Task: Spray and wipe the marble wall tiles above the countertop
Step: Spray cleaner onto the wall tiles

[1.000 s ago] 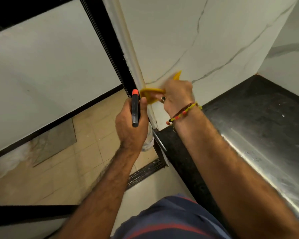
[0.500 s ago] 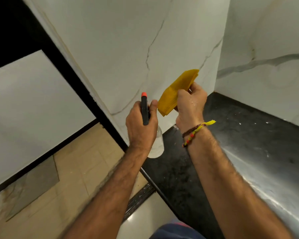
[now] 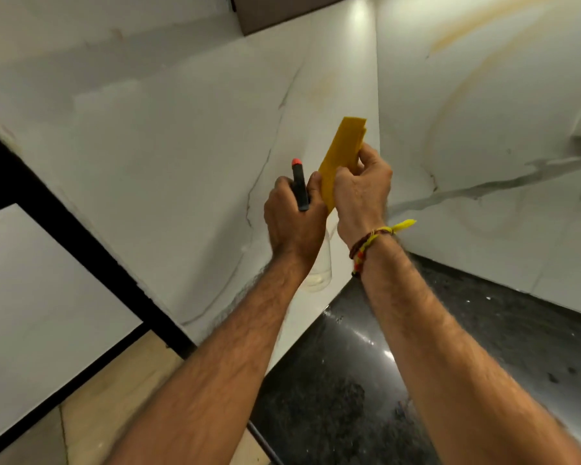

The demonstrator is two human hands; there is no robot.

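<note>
i hold both hands up in front of the marble wall tiles [image 3: 168, 135], just left of the corner where the two tiled walls meet. my left hand [image 3: 294, 219] wraps its grip around the neck of the spray bottle [image 3: 301, 187], fingers curled tight; the black sprayer head runs long and narrow, its orange tip pointing up and away toward the tiles, while the clear rounded bottle body hangs below my wrist. my right hand [image 3: 363, 186] pinches the yellow cloth [image 3: 341, 152], folded into a flat oblong strip; its long axis slants up and to the right of the bottle, with the squared top end rising above my fingers and the lower end tucked between the two hands. the cloth looks smooth and matte. the tiles are glossy white with thin grey veins, and the wall right of the bottle carries a faint amber swirl. a braided red and yellow thread bracelet [image 3: 371, 241] circles my right wrist. below the bottle lies the black speckled desk [image 3: 349, 380], polished and reflective.
</note>
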